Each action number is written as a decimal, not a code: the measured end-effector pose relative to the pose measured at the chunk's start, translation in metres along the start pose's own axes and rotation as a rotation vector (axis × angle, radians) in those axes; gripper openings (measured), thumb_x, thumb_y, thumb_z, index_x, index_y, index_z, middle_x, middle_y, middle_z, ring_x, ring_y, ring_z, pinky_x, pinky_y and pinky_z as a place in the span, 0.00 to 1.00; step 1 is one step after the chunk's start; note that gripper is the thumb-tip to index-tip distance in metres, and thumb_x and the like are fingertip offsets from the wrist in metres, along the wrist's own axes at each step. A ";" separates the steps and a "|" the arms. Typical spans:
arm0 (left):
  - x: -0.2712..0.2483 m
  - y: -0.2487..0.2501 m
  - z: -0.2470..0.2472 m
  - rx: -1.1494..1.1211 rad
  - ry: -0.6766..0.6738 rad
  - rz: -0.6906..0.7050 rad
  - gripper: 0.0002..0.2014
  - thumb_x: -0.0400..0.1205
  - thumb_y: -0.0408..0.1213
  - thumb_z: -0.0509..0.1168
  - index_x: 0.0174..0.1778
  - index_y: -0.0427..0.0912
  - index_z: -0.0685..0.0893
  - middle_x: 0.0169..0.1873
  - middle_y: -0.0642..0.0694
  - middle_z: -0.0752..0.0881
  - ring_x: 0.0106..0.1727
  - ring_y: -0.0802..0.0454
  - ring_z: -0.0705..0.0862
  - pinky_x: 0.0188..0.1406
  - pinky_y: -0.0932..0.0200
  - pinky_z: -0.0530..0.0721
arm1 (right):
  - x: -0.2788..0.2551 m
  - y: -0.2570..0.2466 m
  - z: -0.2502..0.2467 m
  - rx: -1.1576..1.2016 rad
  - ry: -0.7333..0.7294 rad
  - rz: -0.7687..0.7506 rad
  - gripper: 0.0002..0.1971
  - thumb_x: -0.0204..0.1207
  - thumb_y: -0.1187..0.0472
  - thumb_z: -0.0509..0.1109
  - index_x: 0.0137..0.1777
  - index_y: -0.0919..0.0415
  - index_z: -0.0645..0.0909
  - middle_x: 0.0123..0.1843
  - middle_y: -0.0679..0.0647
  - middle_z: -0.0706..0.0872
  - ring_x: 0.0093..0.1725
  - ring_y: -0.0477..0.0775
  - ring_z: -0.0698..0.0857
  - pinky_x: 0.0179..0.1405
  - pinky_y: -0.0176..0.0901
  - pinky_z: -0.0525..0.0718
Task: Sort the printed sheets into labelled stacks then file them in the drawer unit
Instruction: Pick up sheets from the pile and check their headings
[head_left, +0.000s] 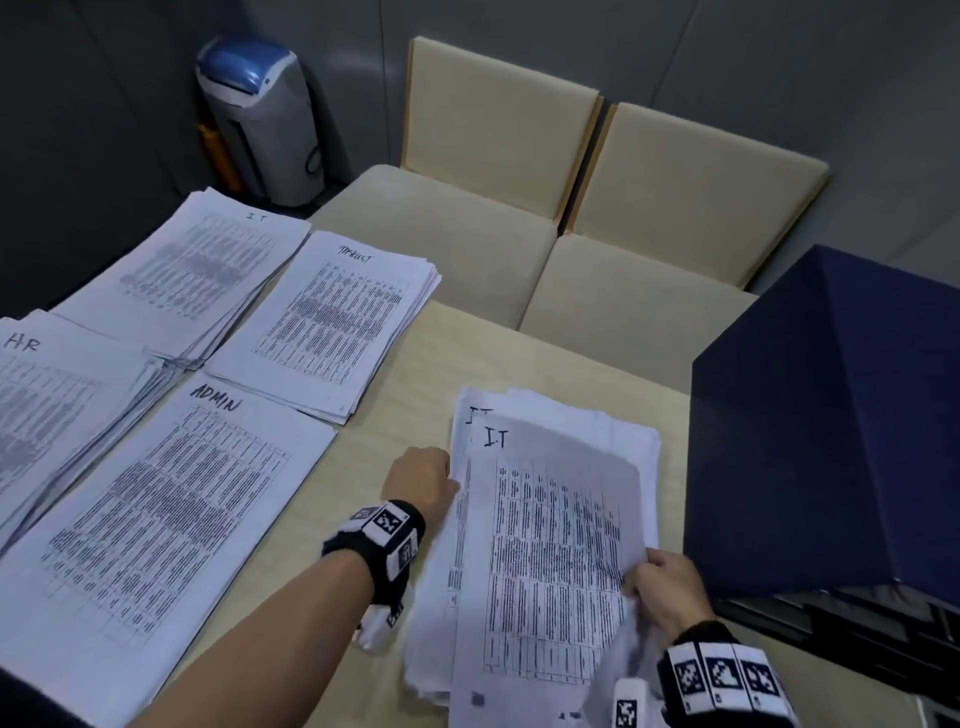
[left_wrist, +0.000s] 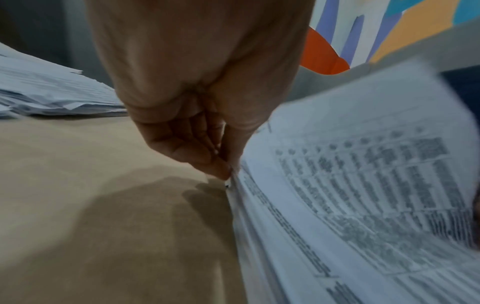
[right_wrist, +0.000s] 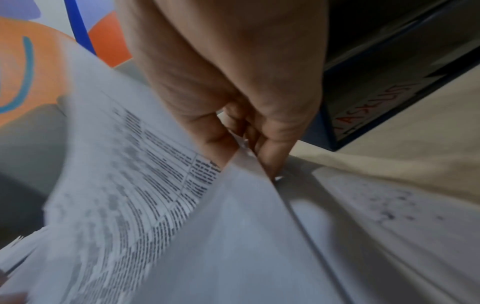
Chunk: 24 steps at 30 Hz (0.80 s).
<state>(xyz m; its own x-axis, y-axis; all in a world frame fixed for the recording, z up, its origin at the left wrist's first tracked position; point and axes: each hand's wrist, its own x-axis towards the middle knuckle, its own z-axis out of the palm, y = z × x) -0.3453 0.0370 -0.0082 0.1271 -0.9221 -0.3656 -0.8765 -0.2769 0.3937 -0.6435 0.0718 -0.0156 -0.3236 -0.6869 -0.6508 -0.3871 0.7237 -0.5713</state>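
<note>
An unsorted pile of printed sheets (head_left: 550, 545) lies on the table in front of me, its top sheet (head_left: 558, 561) marked "I.T" and lifted off the pile. My right hand (head_left: 667, 590) pinches that sheet's right edge (right_wrist: 241, 164) between thumb and fingers. At the pile's left edge (left_wrist: 239, 195), my left hand (head_left: 421, 480) grips with curled fingers. Sorted stacks lie to the left: IT (head_left: 197, 270), TASKLIST (head_left: 337, 322), HR (head_left: 57, 410) and ADMIN (head_left: 156, 525). The dark blue drawer unit (head_left: 831, 431) stands at the right.
The beige table (head_left: 405, 415) shows between the stacks and the pile. Two cream chairs (head_left: 519, 208) stand beyond its far edge, a grey and blue bin (head_left: 260, 119) behind them. A drawer front labelled TASKLIST (right_wrist: 374, 107) sits close to my right hand.
</note>
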 end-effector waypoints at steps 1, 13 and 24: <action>0.000 0.002 -0.002 0.089 -0.014 0.031 0.08 0.83 0.36 0.64 0.38 0.40 0.79 0.42 0.39 0.86 0.44 0.40 0.85 0.41 0.54 0.77 | -0.001 0.002 -0.001 0.037 0.008 0.004 0.14 0.68 0.85 0.60 0.30 0.70 0.80 0.31 0.61 0.79 0.36 0.57 0.76 0.38 0.45 0.71; -0.020 0.016 -0.016 -0.086 -0.002 0.302 0.10 0.84 0.31 0.57 0.47 0.38 0.84 0.43 0.39 0.90 0.41 0.39 0.86 0.41 0.50 0.84 | -0.018 -0.003 0.002 0.348 0.097 -0.084 0.10 0.72 0.77 0.65 0.33 0.66 0.74 0.37 0.58 0.77 0.37 0.57 0.74 0.37 0.46 0.70; -0.025 0.005 0.009 -0.680 0.090 0.162 0.24 0.76 0.18 0.56 0.48 0.50 0.90 0.50 0.51 0.90 0.48 0.53 0.87 0.52 0.58 0.86 | -0.015 0.005 0.002 0.412 0.078 -0.161 0.13 0.69 0.83 0.72 0.50 0.70 0.84 0.50 0.65 0.90 0.58 0.70 0.87 0.55 0.52 0.82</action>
<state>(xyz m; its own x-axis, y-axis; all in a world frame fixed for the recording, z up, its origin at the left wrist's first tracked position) -0.3571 0.0608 -0.0048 0.0828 -0.9766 -0.1983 -0.4067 -0.2148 0.8879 -0.6384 0.0854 -0.0097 -0.3580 -0.7842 -0.5069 -0.0665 0.5629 -0.8238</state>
